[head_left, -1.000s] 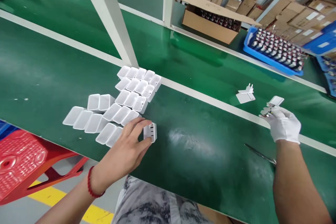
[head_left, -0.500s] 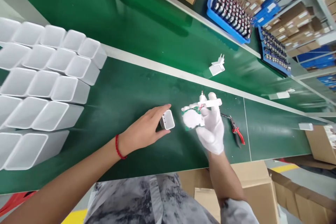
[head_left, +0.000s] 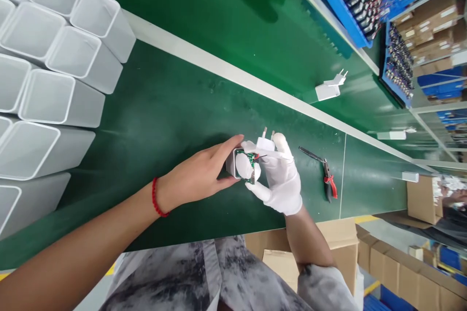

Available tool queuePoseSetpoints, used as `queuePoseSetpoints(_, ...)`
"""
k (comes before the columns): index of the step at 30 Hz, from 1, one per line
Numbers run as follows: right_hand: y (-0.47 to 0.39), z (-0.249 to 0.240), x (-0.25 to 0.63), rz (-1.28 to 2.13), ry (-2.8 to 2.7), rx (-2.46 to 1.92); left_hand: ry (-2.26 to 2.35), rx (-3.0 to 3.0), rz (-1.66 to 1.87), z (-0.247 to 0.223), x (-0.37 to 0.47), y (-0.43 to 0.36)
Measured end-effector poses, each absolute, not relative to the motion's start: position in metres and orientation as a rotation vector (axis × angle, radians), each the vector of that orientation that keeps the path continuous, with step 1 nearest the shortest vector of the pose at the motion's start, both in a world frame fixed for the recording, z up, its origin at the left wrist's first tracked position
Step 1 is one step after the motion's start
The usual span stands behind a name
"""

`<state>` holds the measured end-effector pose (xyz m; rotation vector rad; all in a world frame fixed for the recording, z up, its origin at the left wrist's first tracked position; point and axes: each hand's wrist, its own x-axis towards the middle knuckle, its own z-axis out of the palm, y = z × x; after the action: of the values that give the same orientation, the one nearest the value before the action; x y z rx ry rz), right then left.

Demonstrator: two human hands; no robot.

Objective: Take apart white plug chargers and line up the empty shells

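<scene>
My bare left hand [head_left: 195, 175], with a red cord bracelet, grips a small white plastic charger housing [head_left: 229, 164] between thumb and fingers. In a white glove, my right hand [head_left: 282, 182] is closed around a green circuit board [head_left: 251, 157] with a round white pad [head_left: 243, 166] on it. The board sits at the housing's open end, partly inside it as far as I can see. A white plug cap [head_left: 265, 144] with two pins, also in the right hand, is tilted beside the board, with thin wires between them.
Rows of white open housings [head_left: 51, 92] stand on the left. Right of my hands lie red-and-black pliers [head_left: 330, 187] and tweezers [head_left: 310, 154]. An assembled-looking white plug piece [head_left: 328, 88] lies beyond the pale strip. Blue trays [head_left: 345, 7] of parts stand farther back.
My right hand has moved left with the circuit board and plug cap, bringing the board to the housing's opening. My left hand still holds the housing. The view has shifted.
</scene>
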<state>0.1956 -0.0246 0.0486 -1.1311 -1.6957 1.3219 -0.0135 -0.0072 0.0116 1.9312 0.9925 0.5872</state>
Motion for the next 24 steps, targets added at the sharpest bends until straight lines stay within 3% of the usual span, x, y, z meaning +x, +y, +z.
queuePoseSetpoints(24, -0.0218, 0.0522, 0.1957, 1.220, -1.837, -1.236, 0.981, 1.924, 0.607, 0.0096, -0.0143, -0.0072)
